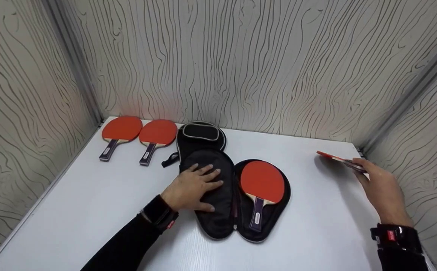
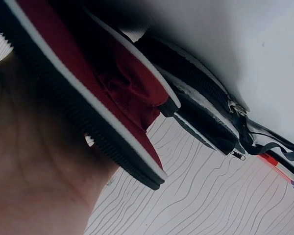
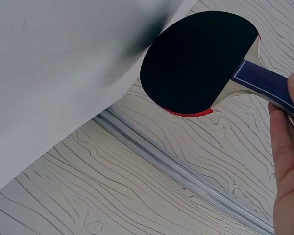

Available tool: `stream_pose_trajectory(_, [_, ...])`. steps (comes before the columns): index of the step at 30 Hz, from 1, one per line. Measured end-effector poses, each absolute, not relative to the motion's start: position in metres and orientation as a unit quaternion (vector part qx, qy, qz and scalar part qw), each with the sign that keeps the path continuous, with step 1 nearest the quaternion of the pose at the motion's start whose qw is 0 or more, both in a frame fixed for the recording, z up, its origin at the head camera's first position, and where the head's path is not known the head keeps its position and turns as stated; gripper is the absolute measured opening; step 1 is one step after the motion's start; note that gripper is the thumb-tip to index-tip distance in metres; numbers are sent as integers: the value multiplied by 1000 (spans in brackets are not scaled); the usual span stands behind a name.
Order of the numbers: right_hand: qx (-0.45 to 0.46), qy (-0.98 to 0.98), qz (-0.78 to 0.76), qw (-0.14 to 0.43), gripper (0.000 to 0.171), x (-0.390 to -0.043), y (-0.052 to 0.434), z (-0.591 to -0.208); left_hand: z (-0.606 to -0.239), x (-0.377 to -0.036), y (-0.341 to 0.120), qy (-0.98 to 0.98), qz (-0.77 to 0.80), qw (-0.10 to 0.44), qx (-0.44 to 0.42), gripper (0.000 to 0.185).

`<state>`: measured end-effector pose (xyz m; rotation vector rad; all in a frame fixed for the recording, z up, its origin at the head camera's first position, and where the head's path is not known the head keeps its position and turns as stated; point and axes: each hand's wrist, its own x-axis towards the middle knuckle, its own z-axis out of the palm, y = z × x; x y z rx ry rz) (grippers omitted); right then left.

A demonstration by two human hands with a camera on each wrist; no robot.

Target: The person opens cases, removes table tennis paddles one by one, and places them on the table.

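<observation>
My left hand [image 1: 192, 188] rests with spread fingers on the left half of an unzipped black paddle case [image 1: 218, 222]. In the left wrist view, red lining [image 2: 132, 73] shows inside the zippered edge near the palm. A table tennis paddle [image 1: 262, 180], red side up, lies on the case's right half. At the far right, my right hand [image 1: 385, 188] grips another paddle [image 3: 201, 63] by its purple handle. That paddle is tilted almost edge-on in the head view, its black face showing in the right wrist view.
Two more red paddles [image 1: 122, 130] [image 1: 159, 133] lie at the back left of the white table [image 1: 90, 210]. Behind the unzipped case is a second black case [image 1: 201, 131] with a wrist strap [image 1: 170, 159]. Wood-patterned walls [image 1: 218, 64] border the table at the back and sides.
</observation>
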<state>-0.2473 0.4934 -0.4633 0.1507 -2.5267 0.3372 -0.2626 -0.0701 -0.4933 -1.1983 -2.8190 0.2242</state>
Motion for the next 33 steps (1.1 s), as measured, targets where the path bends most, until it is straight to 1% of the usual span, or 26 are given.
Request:
stream_pose_trajectory(4, [38,-948,132,287,39,-248,495,-462,-493,-262,-70,-918,71,34,-389,85])
stream_pose_trajectory(15, [10,-955,136,262,47,-251,503,-465,-492,-262,-69,-920,69,22,-385,85])
stream_pose_trajectory(23, [40,-952,142,268,36,-251,511,-478,-493,-263,-69,-919,65,26,-389,85])
stream_pose_trajectory(33, [53,-963,142,221,35,-256,520,-488,-492,-263,-70,-919,63,23,-388,85])
